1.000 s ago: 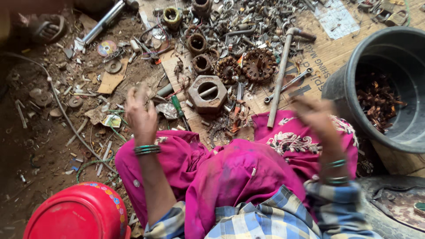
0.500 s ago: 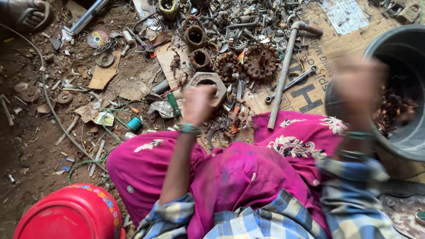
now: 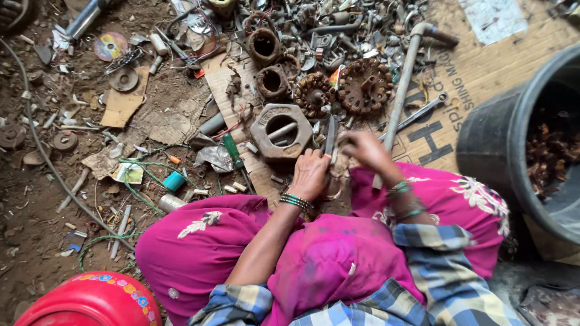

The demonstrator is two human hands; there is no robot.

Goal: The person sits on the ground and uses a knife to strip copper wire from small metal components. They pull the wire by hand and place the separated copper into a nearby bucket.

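Two hands meet over our lap: left hand (image 3: 309,174) wraps its fingers round a dark flat blade-like tool (image 3: 330,137), upright for leverage; right hand (image 3: 364,150) pinches a small scrap piece, unclear which, beside the hexagonal nut (image 3: 281,131).

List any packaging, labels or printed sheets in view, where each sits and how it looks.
Flattened cardboard box: under the scrap, upper right; tan with dark lettering.
Pale printed sheet: top right on the cardboard; whitish, rectangular.
Small printed scrap: on the dirt, left; crumpled, yellow-green.
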